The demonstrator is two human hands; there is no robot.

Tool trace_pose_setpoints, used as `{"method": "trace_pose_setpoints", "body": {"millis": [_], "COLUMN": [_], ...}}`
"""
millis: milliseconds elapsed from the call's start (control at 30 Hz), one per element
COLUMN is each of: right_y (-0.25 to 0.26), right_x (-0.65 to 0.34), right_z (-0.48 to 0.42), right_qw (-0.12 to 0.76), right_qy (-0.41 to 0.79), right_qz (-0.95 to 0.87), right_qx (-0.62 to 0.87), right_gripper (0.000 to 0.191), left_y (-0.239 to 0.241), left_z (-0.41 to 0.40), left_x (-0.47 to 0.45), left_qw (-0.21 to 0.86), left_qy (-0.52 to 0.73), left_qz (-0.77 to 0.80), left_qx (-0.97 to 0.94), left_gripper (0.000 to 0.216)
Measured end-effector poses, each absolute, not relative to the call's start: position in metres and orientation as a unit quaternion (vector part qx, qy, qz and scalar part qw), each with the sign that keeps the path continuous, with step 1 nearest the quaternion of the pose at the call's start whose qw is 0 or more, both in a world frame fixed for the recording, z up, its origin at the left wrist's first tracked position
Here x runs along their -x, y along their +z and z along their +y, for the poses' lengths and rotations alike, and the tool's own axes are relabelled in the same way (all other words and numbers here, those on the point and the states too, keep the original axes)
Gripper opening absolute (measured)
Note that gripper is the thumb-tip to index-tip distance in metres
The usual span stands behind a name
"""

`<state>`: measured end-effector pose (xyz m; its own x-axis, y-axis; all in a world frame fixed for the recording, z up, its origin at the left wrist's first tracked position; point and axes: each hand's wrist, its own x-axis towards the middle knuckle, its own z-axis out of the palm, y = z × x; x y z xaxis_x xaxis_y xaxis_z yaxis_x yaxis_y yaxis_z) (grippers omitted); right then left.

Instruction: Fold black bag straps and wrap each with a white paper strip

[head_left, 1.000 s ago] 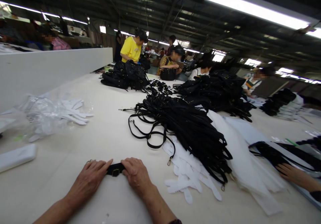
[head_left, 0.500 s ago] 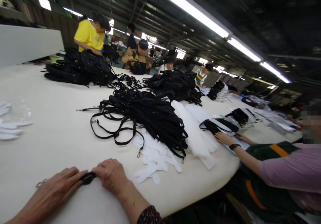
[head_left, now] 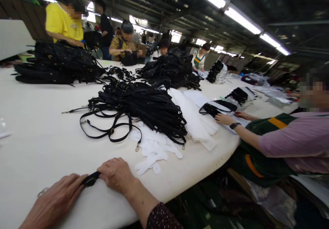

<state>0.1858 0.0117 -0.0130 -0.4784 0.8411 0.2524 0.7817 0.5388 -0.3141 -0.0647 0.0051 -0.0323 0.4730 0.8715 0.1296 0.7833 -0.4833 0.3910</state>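
Between my two hands, low over the white table [head_left: 31, 119], is a black strap [head_left: 91, 180] with a buckle. My left hand [head_left: 55, 196] is closed on the strap's left part, and a metal clip [head_left: 42, 191] pokes out behind that hand. The fingers of my right hand [head_left: 117, 174] pinch its other end. Beyond my hands lies a big heap of black straps [head_left: 144, 107], some with metal clips hanging loose toward me. White cut pieces [head_left: 154, 150] are scattered in front of and under the heap.
Stacks of black bags [head_left: 59, 63] and another dark pile [head_left: 172, 68] stand farther back. White sheets [head_left: 195, 119] lie right of the straps. At the right, a co-worker's hand [head_left: 224, 118] rests by a black bag piece. Other people work along the far side.
The view has shifted, so the table's contents appear farther left and higher. My right hand has drawn slightly away from my left, and more of the strap shows between them.
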Motion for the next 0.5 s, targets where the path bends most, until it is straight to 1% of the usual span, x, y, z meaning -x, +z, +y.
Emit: {"method": "trace_pose_setpoints", "body": {"millis": [100,167,233,300,367,433,500], "right_y": [0.004,0.016,0.024,0.027,0.023,0.017,0.011], "right_x": [-0.216,-0.252,-0.293,-0.331,-0.356,-0.368,-0.371], "right_z": [0.014,0.014,0.009,0.001,-0.006,-0.01,-0.009], "right_qw": [0.216,0.243,0.231,0.182,0.138,0.117,0.114], "right_qy": [0.112,0.119,0.098,0.062,0.041,0.039,0.042], "right_qz": [-0.83,-0.789,-0.74,-0.704,-0.68,-0.676,-0.679], "right_qx": [0.502,0.551,0.624,0.684,0.719,0.726,0.724], "right_gripper": [0.028,0.025,0.02,0.02,0.022,0.02,0.016], "left_y": [-0.015,-0.009,-0.002,0.01,0.028,0.047,0.061], "left_z": [0.003,0.005,0.011,0.02,0.032,0.041,0.047], "left_x": [0.053,0.046,0.041,0.036,0.032,0.028,0.024], "left_qw": [0.127,0.133,0.17,0.247,0.372,0.52,0.631], "left_qy": [0.096,0.081,0.087,0.117,0.172,0.241,0.315], "left_qz": [0.509,0.528,0.546,0.578,0.624,0.636,0.602], "left_qx": [-0.846,-0.835,-0.816,-0.769,-0.666,-0.517,-0.376], "left_gripper": [0.036,0.037,0.036,0.033,0.033,0.039,0.04]}}
